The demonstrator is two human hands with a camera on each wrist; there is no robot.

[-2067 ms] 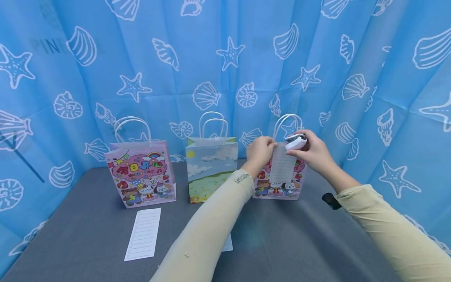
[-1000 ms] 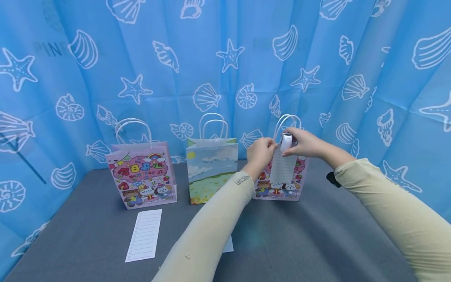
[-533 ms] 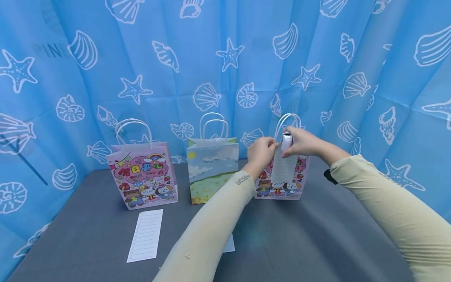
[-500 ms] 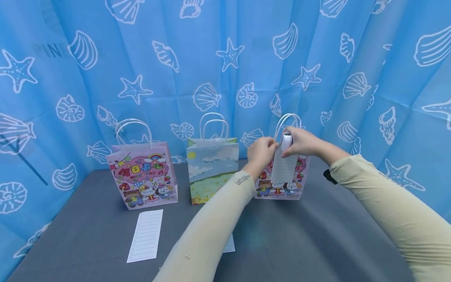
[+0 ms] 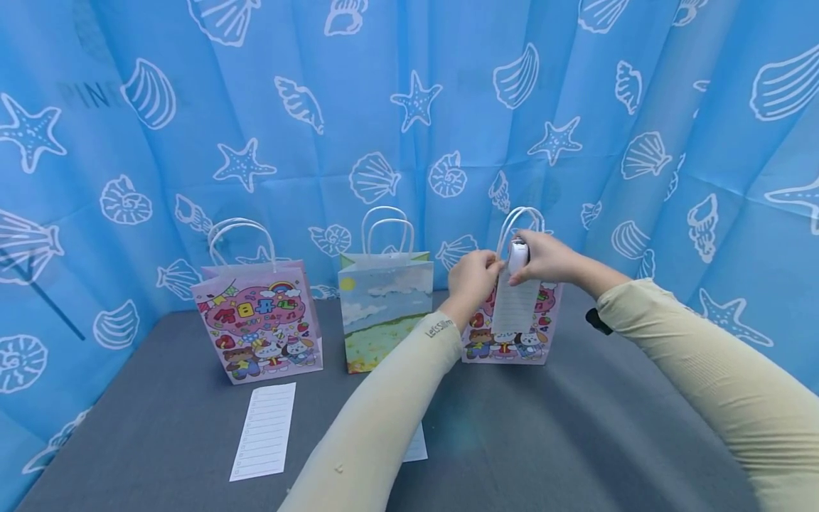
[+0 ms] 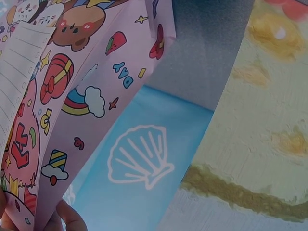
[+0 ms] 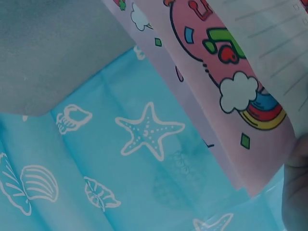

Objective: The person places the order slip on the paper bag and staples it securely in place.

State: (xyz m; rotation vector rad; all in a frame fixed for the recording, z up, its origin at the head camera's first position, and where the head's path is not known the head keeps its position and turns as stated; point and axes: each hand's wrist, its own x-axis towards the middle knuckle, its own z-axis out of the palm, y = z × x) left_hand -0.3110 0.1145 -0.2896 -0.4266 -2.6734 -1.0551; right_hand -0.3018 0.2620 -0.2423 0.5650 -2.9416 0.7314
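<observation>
On the right of the head view stands a pink cartoon paper bag [image 5: 476,345] with white handles. A lined checklist slip [image 5: 515,310] hangs upright against its front. My left hand [image 5: 472,279] pinches the slip and the bag's top edge near the left corner; in the left wrist view its fingertips [image 6: 70,217] lie behind the bag wall. My right hand [image 5: 552,259] grips a small white stapler [image 5: 519,257] at the slip's top, over the bag's rim. The right wrist view shows only part of that hand at the edge, with the stapler out of sight.
Another pink cartoon bag [image 5: 256,334] stands at left, and a landscape-print bag [image 5: 384,302] in the middle. One checklist slip [image 5: 264,432] lies before the left bag; another slip [image 5: 417,446] is partly hidden by my left forearm. A blue shell-print curtain [image 5: 416,185] hangs behind the grey table [image 5: 512,441].
My right hand has brought the stapler left from beside the slip onto its top edge at the bag's rim, turning it upright. Over the last half second both hands stay nearly still.
</observation>
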